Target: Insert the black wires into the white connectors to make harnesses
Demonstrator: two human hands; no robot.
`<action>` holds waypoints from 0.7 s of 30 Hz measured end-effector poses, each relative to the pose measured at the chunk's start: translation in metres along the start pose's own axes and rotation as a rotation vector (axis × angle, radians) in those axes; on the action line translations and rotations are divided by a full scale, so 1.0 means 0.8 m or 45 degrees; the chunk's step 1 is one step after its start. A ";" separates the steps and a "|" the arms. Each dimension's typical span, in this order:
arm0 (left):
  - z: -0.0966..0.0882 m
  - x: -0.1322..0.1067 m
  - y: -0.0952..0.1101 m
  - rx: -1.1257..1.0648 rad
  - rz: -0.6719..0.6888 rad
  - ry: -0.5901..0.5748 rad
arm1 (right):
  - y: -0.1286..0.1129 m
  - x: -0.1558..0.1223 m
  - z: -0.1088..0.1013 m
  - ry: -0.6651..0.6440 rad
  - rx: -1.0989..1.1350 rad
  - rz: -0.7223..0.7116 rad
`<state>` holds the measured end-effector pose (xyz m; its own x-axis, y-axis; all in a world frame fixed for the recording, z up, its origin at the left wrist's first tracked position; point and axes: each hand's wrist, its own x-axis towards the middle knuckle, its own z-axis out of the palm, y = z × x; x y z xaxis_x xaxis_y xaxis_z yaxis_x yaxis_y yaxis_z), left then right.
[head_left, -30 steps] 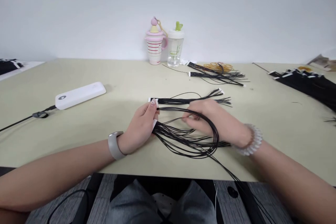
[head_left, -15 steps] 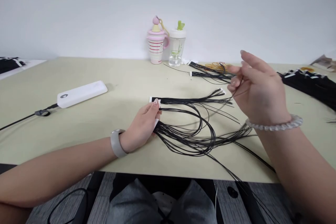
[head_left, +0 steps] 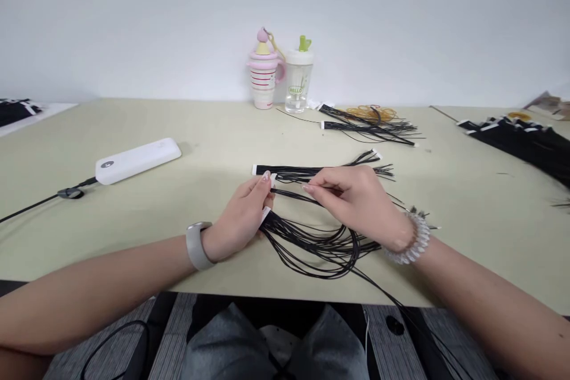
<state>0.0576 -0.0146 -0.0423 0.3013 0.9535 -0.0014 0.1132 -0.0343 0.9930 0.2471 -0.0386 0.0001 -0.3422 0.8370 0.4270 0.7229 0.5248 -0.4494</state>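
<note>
My left hand (head_left: 247, 205) is closed on a white connector (head_left: 273, 179), with the thumb on top. Thin black wires (head_left: 294, 195) run out of it to the right and loop back. Another white connector (head_left: 266, 214) with a thick bundle of black wires (head_left: 307, 240) shows at the lower side of the same hand. Over the wires, my right hand (head_left: 356, 199) pinches a thin wire between thumb and forefinger, its tip pointing toward the connector. Just behind both hands lies a separate black wire harness (head_left: 285, 170) with white end connectors.
More harnesses (head_left: 365, 127) and yellow rubber bands (head_left: 371, 112) lie farther back. A pink cup (head_left: 263, 80) and a clear bottle (head_left: 297, 83) stand near the wall. At left is a white power bank (head_left: 138, 160) with a cable; black harnesses (head_left: 525, 142) are piled at right.
My right hand has come down and left from its raised place at the right, bringing the thin wire close to the connector. My left hand keeps its hold almost unmoved.
</note>
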 end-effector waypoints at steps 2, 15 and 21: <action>0.001 -0.001 0.002 0.038 0.018 0.022 | 0.001 0.000 0.001 -0.035 0.014 -0.005; 0.003 -0.002 0.005 0.047 0.067 0.012 | 0.001 0.004 0.001 -0.100 0.051 -0.112; 0.004 -0.004 0.010 0.116 0.098 0.034 | 0.001 0.003 0.000 -0.082 0.047 -0.047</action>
<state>0.0607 -0.0186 -0.0350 0.2873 0.9546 0.0788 0.1768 -0.1337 0.9751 0.2468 -0.0360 0.0010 -0.4068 0.8248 0.3927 0.6872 0.5595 -0.4633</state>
